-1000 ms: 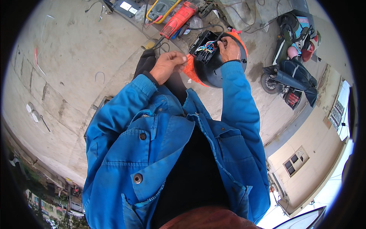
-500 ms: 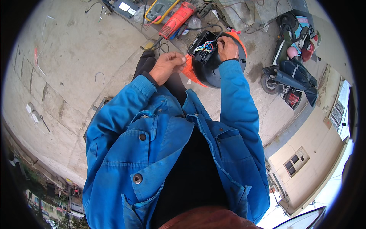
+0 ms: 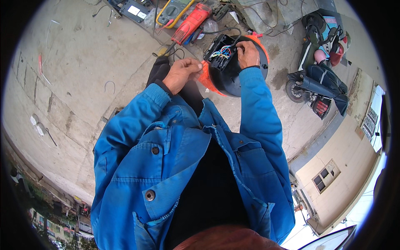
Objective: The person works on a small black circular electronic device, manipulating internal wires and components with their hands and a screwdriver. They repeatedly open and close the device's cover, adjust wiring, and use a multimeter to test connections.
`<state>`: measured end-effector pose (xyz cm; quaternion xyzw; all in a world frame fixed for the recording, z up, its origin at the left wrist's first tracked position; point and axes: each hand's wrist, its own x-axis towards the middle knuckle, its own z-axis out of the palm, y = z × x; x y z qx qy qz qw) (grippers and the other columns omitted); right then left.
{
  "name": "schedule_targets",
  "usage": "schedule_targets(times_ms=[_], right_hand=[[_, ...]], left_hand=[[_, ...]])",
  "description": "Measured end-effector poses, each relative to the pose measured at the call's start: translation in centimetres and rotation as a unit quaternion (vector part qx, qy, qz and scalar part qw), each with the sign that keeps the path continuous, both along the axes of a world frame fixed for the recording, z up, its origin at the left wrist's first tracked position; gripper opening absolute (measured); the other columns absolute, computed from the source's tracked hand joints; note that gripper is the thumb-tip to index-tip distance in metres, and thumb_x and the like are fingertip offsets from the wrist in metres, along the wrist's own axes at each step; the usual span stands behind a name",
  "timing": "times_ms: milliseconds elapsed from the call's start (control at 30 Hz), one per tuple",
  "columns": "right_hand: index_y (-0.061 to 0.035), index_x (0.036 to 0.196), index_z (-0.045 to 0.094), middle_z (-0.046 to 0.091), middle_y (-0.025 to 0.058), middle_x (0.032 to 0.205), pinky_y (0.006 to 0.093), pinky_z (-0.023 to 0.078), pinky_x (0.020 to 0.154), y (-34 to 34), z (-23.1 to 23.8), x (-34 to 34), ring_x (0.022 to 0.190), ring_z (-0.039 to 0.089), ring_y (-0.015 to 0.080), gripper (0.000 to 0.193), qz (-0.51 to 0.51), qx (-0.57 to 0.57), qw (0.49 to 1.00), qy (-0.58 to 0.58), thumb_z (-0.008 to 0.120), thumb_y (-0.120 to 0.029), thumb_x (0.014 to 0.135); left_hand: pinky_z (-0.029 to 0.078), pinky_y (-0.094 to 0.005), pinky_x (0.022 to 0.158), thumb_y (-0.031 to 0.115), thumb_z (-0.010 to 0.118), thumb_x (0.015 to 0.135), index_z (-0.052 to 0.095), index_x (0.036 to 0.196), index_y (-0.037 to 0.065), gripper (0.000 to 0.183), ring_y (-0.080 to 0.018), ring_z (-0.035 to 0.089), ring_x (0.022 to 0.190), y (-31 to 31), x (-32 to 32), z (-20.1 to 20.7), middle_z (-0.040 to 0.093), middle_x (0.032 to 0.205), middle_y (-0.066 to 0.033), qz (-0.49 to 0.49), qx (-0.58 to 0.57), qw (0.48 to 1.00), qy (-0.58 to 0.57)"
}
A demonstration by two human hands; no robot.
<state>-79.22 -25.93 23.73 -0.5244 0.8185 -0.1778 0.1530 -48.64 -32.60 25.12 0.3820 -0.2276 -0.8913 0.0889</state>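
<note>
A round black drum-shaped machine with an orange rim is in front of me. On top of it sits an open black wiring box, where blue, red, white and yellow wires are bunched. At the box's right side, my right hand has its fingers closed by the black cable that enters there; whether they grip it is partly hidden. To the left of the orange rim, my left hand pinches thumb and forefinger together; anything between them is too small to make out.
Beyond the machine lie a red power tool, a yellow-edged multimeter and a dark flat case. Concrete slabs with loose wires stand at the far side. A parked scooter is on the right.
My view has shifted very slightly. Both hands keep nearly the same positions, the left still pinched and the right still at the box's side.
</note>
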Motion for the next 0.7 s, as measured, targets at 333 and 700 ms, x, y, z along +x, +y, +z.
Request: schedule_targets(times_ms=[333,700], right_hand=[[-0.0053,0.099,0.074,0.071,0.0117,0.097,0.0389,0.057,0.077,0.6,1.7,0.2,0.082,0.071,0.0264,0.011,-0.057,-0.023,0.996,-0.070,0.069,-0.005,0.090],[0.0026,0.109,0.070,0.073,0.0038,0.088,0.0236,0.053,0.071,5.9,6.1,9.1,0.079,0.066,0.0081,0.017,-0.176,-0.005,0.857,-0.484,0.074,0.002,0.092]], left_hand=[[0.055,-0.0282,0.081,0.015,0.066,0.103,0.071,0.117,0.000,0.021,-0.0127,0.066,0.087,0.4,-1.2,-0.3,0.072,0.098,-0.0047,-0.005,-0.004,1.000,0.013],[0.054,-0.0291,0.079,0.015,0.065,0.106,0.069,0.113,0.000,0.017,-0.0138,0.064,0.084,2.1,-4.2,-1.5,0.070,0.099,-0.0065,-0.062,-0.039,0.997,0.028]])
